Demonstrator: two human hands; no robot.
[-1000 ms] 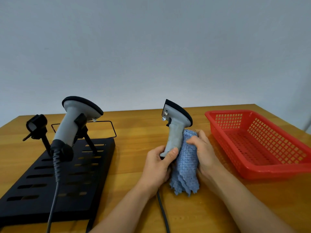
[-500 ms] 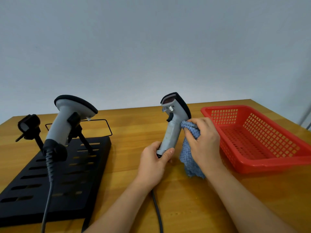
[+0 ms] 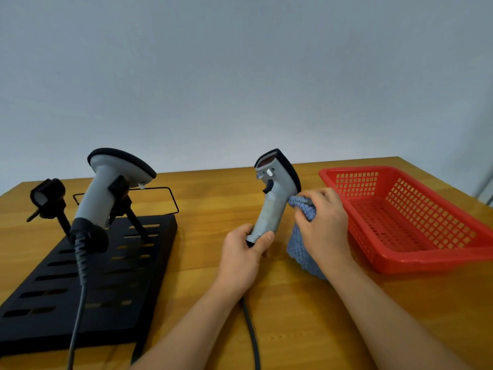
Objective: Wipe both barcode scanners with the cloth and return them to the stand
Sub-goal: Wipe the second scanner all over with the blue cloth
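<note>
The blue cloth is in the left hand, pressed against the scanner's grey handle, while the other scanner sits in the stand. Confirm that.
Not quite: the head view shows the blue cloth in the right hand, pressed against the held scanner. The left hand grips that scanner's base. The other scanner does sit in the stand.

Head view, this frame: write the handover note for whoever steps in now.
Left hand grips the base of the held scanner, upright over the table.
Right hand presses the blue cloth against its handle.
The other scanner sits in the stand; the second clip is empty.
Done: one wipe underway.
Left: finish, dock it; whether the docked scanner was wiped is unclear.
</note>
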